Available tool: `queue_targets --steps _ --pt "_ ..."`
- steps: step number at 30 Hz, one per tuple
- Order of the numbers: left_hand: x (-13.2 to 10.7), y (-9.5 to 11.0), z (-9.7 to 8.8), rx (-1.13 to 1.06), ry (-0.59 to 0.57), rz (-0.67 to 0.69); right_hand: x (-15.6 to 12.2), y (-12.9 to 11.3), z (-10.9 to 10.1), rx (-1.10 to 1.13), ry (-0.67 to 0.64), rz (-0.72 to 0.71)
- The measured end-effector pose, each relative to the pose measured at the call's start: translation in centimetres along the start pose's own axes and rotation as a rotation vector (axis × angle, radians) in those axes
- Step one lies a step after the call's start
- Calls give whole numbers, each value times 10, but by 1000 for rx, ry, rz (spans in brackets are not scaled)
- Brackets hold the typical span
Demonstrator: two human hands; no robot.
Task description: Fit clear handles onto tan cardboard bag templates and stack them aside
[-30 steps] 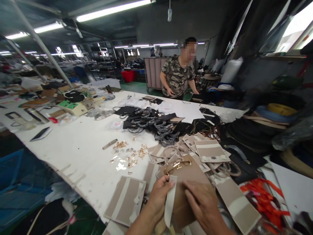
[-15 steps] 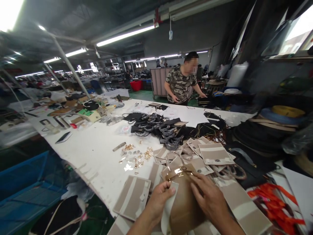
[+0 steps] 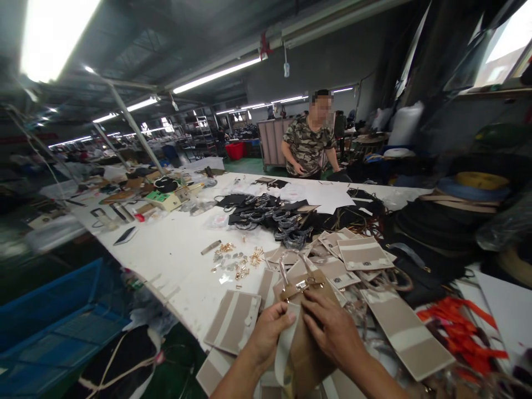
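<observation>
A tan handbag piece (image 3: 310, 346) with gold-coloured hardware (image 3: 302, 285) and a looped handle (image 3: 283, 271) lies in front of me. My left hand (image 3: 268, 335) pinches its left edge, where a pale flap (image 3: 285, 349) folds out, thumb on top. Across the upper right of the piece, my right hand (image 3: 332, 321) rests with its fingers stretched over the tan surface, just below the hardware. Beneath and around it spread several beige panels (image 3: 235, 320) with pale strips.
Small gold fittings (image 3: 243, 271) lie loose on the white table (image 3: 166, 266). Behind them is a heap of black handle pieces (image 3: 270, 216). Orange ribbon (image 3: 461, 327) bunches at right; a blue crate (image 3: 62, 316) stands at lower left. A person (image 3: 310, 138) in camouflage stands across the table.
My right hand has shifted left and slightly down across the tan piece. My left hand keeps its pinch. The view has turned a little left, and the co-worker's outstretched arm has drawn in.
</observation>
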State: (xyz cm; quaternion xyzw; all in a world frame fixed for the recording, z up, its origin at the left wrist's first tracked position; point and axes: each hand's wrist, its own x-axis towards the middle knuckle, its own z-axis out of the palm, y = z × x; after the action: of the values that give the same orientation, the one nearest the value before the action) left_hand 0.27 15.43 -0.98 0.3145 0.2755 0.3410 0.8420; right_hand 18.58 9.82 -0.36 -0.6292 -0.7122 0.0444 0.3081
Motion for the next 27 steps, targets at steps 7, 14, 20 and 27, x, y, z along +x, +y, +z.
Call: queue_targets --steps 7,14,20,27 --pt "-1 1 -3 -18 -22 5 -6 -6 -6 -3 -11 23" --pt "2 1 -13 59 -52 2 0 -6 0 -8 -13 86" --pt "8 8 -26 62 -108 3 8 -23 7 98 -175 -78" --pt "20 11 -44 38 -122 -42 17 -4 15 147 -43 103"
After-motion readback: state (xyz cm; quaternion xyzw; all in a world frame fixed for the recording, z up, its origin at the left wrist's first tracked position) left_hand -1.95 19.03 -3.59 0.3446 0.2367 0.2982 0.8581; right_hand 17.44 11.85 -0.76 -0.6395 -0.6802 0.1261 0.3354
